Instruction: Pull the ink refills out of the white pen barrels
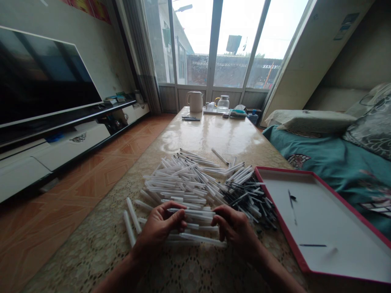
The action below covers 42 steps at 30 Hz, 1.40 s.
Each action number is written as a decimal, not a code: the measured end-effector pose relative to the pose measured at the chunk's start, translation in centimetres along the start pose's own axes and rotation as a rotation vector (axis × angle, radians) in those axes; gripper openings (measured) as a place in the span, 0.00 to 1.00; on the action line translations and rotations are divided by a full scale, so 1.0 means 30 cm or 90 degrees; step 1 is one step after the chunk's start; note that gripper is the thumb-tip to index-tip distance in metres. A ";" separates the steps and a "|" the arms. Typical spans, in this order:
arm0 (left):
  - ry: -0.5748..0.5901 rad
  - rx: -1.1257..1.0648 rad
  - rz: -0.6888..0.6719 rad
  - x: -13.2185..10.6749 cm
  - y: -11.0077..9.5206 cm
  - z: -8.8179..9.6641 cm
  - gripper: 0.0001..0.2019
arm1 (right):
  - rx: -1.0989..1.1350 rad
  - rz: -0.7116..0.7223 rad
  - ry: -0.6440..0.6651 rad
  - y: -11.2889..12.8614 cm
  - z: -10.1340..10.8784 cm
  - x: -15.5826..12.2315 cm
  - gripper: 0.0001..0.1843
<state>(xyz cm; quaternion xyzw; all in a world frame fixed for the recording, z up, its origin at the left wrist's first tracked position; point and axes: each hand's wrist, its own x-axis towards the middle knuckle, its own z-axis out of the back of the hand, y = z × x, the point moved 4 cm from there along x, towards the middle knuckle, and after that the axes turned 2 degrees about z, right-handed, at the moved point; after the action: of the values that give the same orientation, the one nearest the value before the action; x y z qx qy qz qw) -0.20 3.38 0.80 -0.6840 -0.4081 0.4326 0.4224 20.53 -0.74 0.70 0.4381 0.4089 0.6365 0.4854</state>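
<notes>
A white pen barrel (198, 212) is held level between my two hands, low over the table. Thumb and fingers of my left hand (165, 221) close round its left end, where a narrow tip pokes out. At its other end, the fingers of my right hand (233, 226) are bent and pinch the barrel. Beyond and beneath both hands spreads a heap of white pen barrels (180, 179). To the right of that heap lie many dark ink refills (247, 195). Two loose barrels (131, 221) lie left of my left hand.
A red-rimmed white tray (305, 260) at the right holds a refill (312, 245) and other small pieces. On the far end of the patterned table (210, 130) stand a pitcher (195, 101), a glass jug (223, 103) and a tissue pack (237, 113). A sofa (320, 146) borders the right side.
</notes>
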 end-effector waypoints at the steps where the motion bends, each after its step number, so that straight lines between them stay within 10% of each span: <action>1: -0.006 -0.002 -0.002 0.001 -0.001 0.002 0.16 | -0.005 0.003 -0.011 0.000 0.003 0.000 0.13; 20: -0.009 -0.002 0.002 0.006 -0.010 0.015 0.15 | 0.028 -0.011 -0.059 -0.006 0.027 -0.001 0.12; 31: -0.305 -0.122 -0.135 -0.024 -0.166 0.164 0.18 | -0.262 0.036 -0.260 0.009 0.126 -0.006 0.09; 42: -0.202 -0.009 -0.130 0.003 -0.138 0.137 0.17 | -0.354 0.116 -0.307 0.030 0.113 -0.006 0.10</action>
<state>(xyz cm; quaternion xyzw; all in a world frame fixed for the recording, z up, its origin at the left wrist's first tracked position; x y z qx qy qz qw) -4.81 5.68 3.53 -0.5650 -0.5399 0.4874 0.3896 23.57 -0.77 2.49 0.4615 0.0539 0.6426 0.6093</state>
